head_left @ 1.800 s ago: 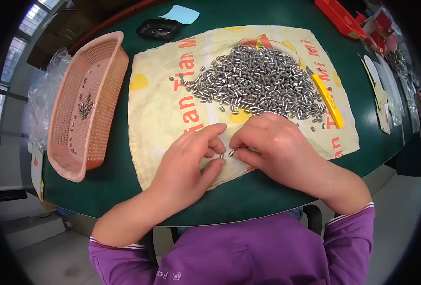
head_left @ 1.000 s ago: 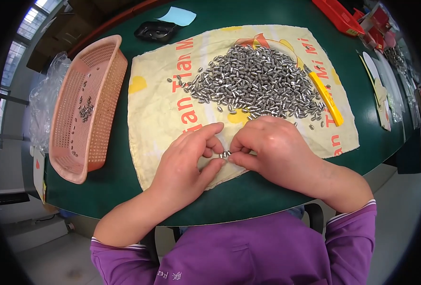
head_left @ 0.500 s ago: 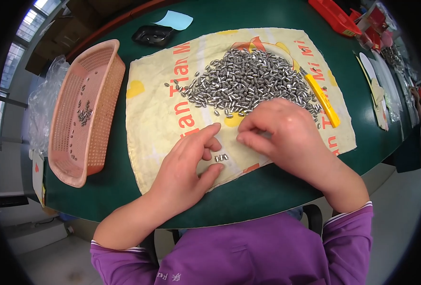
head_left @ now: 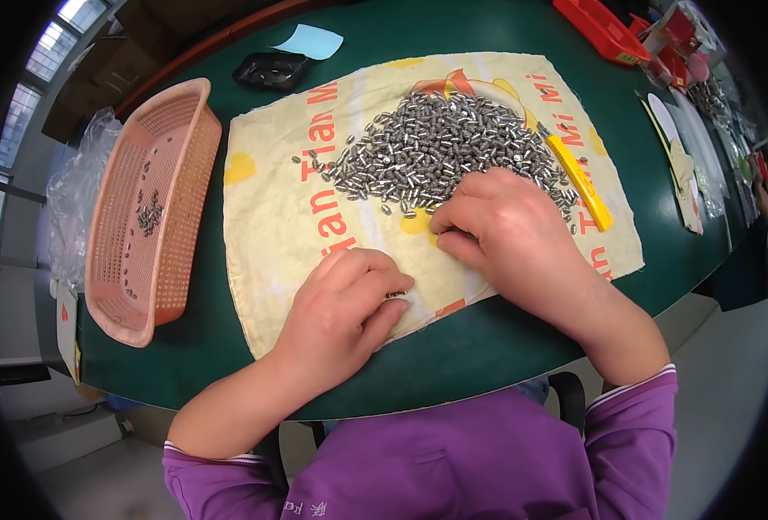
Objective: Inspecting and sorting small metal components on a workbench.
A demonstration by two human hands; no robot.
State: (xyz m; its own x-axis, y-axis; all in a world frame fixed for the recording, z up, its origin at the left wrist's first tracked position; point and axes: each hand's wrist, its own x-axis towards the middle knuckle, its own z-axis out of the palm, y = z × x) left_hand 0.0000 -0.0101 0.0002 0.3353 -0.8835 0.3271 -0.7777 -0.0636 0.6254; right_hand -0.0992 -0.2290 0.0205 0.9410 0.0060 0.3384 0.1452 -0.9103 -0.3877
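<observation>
A heap of small silvery, barrel-shaped metal pieces (head_left: 444, 143) lies on a cream printed cloth (head_left: 267, 208). My left hand (head_left: 340, 299) rests on the cloth's near part, its fingers curled toward the thumb. A few metal pieces (head_left: 395, 295) show in the narrow gap between those fingertips and the thumb, partly covered. At the heap's near edge is my right hand (head_left: 509, 225), thumb and forefinger pinched together. Whatever is in that pinch is hidden. A yellow utility knife (head_left: 583, 184) lies on the cloth to the right of the heap.
To the left stands a pink plastic basket (head_left: 197, 208) with some metal pieces inside. Behind the cloth are a black tray (head_left: 271, 71) and a light blue paper (head_left: 312, 41). A red tray (head_left: 603, 30) sits far right on the green table (head_left: 401, 381).
My left fingers have bent down and closed over the few pieces that lay between them and the thumb. My right hand stays pinched, slightly nearer the heap.
</observation>
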